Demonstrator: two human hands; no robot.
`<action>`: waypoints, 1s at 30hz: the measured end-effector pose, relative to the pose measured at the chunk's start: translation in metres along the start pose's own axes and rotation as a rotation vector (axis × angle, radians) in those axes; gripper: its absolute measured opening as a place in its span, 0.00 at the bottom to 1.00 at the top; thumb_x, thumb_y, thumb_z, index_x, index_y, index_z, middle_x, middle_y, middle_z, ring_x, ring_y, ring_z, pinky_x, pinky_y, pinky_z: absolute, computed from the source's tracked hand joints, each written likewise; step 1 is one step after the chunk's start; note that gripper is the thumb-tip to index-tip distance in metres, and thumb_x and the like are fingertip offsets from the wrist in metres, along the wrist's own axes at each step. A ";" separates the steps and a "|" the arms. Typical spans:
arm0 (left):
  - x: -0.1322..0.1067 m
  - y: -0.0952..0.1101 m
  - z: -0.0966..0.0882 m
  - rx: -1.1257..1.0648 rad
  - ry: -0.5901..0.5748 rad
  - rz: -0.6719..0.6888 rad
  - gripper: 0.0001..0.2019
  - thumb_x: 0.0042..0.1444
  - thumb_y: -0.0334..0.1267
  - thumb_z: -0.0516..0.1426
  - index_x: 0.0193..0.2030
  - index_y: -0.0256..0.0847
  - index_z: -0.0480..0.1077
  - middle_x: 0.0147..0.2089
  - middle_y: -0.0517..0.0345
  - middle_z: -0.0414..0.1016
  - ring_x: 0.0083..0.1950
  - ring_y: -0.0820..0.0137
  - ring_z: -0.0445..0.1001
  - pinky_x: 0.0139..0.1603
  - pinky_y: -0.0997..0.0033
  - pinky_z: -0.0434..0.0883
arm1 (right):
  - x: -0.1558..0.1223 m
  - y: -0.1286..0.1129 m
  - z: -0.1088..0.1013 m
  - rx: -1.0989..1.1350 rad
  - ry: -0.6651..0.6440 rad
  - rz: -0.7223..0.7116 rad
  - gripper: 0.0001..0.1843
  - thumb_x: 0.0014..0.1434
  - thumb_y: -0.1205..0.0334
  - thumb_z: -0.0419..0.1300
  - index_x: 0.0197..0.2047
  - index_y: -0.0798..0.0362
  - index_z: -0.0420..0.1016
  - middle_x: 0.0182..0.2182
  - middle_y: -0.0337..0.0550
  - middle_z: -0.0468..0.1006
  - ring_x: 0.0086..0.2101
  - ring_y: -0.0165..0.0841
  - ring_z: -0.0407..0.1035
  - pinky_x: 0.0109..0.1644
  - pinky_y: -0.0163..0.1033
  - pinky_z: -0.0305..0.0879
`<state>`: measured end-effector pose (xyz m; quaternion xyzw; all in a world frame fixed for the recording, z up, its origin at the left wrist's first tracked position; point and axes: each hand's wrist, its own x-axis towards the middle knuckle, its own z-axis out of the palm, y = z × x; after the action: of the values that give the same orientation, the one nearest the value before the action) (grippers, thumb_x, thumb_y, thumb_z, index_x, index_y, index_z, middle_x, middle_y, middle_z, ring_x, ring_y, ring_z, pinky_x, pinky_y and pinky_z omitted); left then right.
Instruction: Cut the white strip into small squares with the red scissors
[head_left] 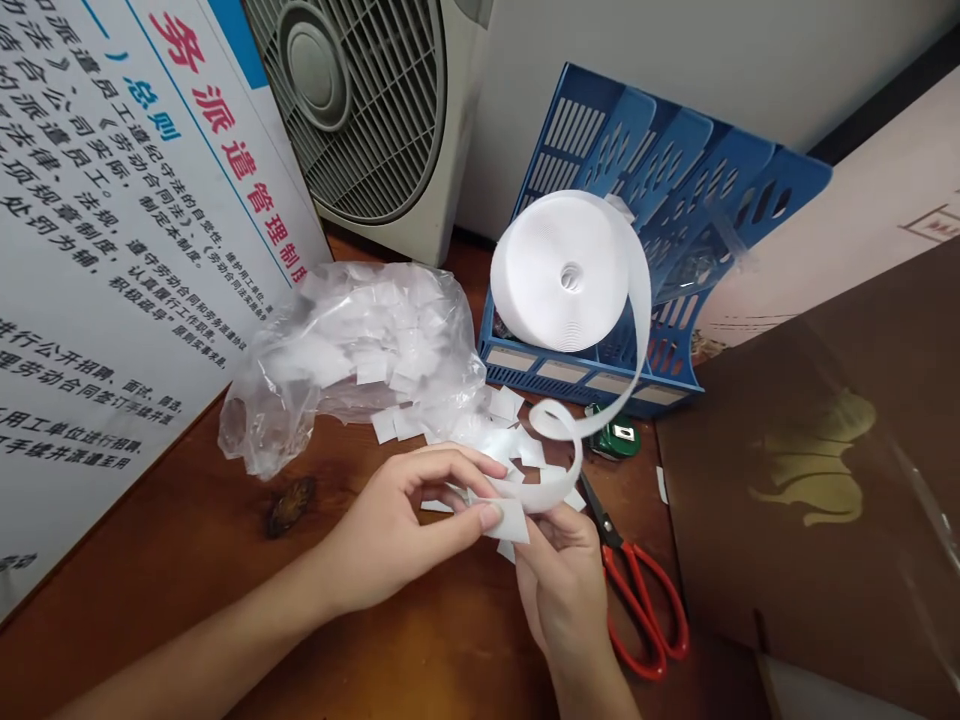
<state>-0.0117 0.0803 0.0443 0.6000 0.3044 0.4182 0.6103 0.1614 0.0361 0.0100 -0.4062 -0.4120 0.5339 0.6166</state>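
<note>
A brown wooden table (187, 560) is filling the near ground. A white wall (675, 50) is standing at the far side, a large printed poster board (112, 200) leaning at the left, a fan (360, 110) sitting far behind.

**White tape roll, strip unwound**

White tape roll (562, 272) stands on edge against a blue rack, flat face toward the viewer, small hole at its centre. A loose white strip (636, 345) runs off its right side, drops, then curls left in a loop. Strip's end is a flat white piece (510, 520), lying low and near, just left of red-handled scissors on the wooden desk.
</note>
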 end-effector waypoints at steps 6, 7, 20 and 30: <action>0.001 -0.005 -0.002 -0.020 0.079 -0.061 0.05 0.60 0.38 0.67 0.37 0.40 0.78 0.48 0.55 0.82 0.44 0.68 0.81 0.45 0.73 0.77 | 0.001 0.003 -0.002 -0.033 0.023 -0.050 0.09 0.62 0.61 0.70 0.46 0.42 0.87 0.42 0.40 0.86 0.43 0.36 0.79 0.50 0.38 0.74; 0.002 -0.005 -0.002 -0.003 0.082 -0.065 0.06 0.60 0.39 0.67 0.37 0.40 0.79 0.44 0.56 0.83 0.42 0.69 0.81 0.44 0.74 0.76 | 0.001 0.003 -0.003 -0.041 0.018 -0.053 0.08 0.63 0.60 0.69 0.45 0.44 0.87 0.39 0.40 0.86 0.41 0.34 0.77 0.48 0.38 0.73; 0.008 -0.006 -0.001 -0.102 0.051 -0.134 0.09 0.61 0.38 0.67 0.46 0.37 0.82 0.37 0.55 0.87 0.38 0.69 0.85 0.42 0.77 0.80 | 0.003 0.004 -0.002 -0.094 0.065 -0.027 0.05 0.64 0.60 0.69 0.43 0.49 0.85 0.32 0.40 0.83 0.32 0.29 0.74 0.40 0.34 0.72; 0.009 -0.003 -0.004 -0.167 0.101 -0.143 0.09 0.56 0.36 0.70 0.43 0.36 0.83 0.36 0.55 0.87 0.35 0.69 0.85 0.40 0.79 0.80 | 0.003 0.000 -0.002 -0.061 -0.047 -0.015 0.11 0.64 0.64 0.69 0.50 0.48 0.84 0.39 0.41 0.84 0.36 0.28 0.74 0.43 0.32 0.72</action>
<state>-0.0103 0.0900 0.0425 0.5020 0.3411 0.4271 0.6702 0.1635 0.0388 0.0097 -0.4091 -0.4456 0.5256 0.5981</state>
